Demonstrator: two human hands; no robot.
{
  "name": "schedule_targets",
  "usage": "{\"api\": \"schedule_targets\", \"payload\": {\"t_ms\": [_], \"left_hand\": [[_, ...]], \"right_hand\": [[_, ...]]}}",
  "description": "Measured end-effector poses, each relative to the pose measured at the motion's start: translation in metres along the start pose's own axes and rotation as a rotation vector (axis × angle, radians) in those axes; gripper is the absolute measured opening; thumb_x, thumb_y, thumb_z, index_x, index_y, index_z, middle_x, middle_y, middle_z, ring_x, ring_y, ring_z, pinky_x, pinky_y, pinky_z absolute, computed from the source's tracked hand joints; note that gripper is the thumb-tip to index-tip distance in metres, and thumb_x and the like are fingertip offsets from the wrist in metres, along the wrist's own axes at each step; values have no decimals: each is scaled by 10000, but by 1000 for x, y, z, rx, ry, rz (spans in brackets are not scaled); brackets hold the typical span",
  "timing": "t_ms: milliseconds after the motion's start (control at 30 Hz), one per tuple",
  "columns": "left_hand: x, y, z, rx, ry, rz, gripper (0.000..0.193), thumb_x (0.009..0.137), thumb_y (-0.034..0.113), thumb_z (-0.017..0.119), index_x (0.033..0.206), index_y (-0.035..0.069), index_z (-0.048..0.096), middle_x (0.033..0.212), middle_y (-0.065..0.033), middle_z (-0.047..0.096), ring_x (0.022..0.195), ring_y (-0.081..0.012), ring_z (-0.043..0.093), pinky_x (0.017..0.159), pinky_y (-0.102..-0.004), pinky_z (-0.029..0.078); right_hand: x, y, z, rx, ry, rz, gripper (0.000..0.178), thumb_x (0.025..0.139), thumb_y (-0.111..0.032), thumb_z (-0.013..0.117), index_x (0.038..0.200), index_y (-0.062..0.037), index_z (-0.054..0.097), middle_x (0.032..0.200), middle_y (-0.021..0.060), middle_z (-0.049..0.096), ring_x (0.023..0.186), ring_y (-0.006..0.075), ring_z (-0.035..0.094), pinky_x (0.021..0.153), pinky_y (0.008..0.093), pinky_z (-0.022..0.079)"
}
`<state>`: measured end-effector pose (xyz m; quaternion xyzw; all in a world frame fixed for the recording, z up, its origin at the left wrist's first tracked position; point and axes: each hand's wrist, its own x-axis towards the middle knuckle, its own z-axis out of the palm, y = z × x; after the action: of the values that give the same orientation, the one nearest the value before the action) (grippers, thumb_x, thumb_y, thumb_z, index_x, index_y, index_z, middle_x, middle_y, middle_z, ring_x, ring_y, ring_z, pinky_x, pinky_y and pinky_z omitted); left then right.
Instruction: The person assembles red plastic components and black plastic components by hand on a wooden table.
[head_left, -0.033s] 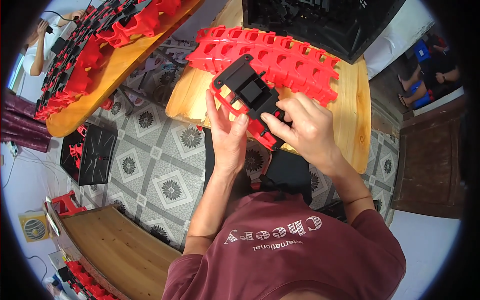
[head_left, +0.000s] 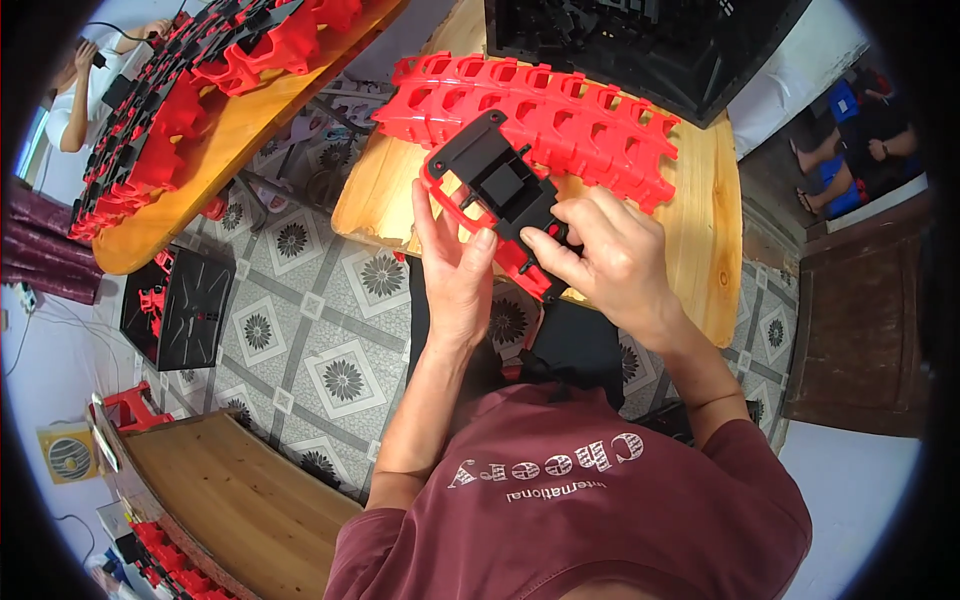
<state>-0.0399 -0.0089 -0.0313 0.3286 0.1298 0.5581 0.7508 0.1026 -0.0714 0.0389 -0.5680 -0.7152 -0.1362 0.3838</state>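
Note:
A red plastic shell with a black plastic insert (head_left: 473, 152) is held up at a slant over the near edge of the wooden table (head_left: 705, 240). My left hand (head_left: 455, 275) grips its left side, thumb at the near edge and fingers partly hidden behind it. Against the black insert's right end, my right hand (head_left: 618, 258) presses its thumb and curled fingers. What lies under those fingertips is hidden. Just beyond my hands, a long row of nested red plastic shells (head_left: 527, 122) lies on the table.
A large black bin (head_left: 690, 70) with black parts stands at the table's far side. Left, another wooden table (head_left: 130, 250) carries rows of red and black pieces. A black crate (head_left: 190, 310) sits on the tiled floor. Other people are at far left and right (head_left: 880, 150).

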Motion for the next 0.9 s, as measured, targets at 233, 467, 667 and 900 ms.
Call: {"api": "schedule_targets", "payload": {"t_ms": [233,467,667,900], "left_hand": [[0,-3,2,217,7,23,987,829,62,675,1551,134,7,1469,-144,319,1338,-257,386,1092,-399,353],[0,-2,12,616,-123,50,958,887,105,603,1523,43,-111,1458,-199,333,1312,-282,415,1093,-371,342],[0,15,17,421,-77,109,950,877,135,612,1529,33,-72,1492,-213,285,1333,-283,385,1102,-389,330],[-11,37,13,812,-221,385,992,830,152,635,1520,-1,-61,1525,-246,165,1418,-358,234,1150,-412,223]], "right_hand": [[0,12,-3,66,-108,34,331,735,-252,814,882,-19,629,751,62,571,617,203,601,546,328,485],[42,43,22,1029,-304,417,362,942,-199,641,1235,3,580,1065,42,625,1015,100,577,865,263,497],[46,41,21,1237,-366,288,647,970,-414,556,1427,14,393,1326,108,544,1274,174,465,1078,318,344],[62,1,-5,935,-332,225,776,854,-571,629,1361,-4,474,1449,194,426,1331,281,427,1098,383,320]]}}
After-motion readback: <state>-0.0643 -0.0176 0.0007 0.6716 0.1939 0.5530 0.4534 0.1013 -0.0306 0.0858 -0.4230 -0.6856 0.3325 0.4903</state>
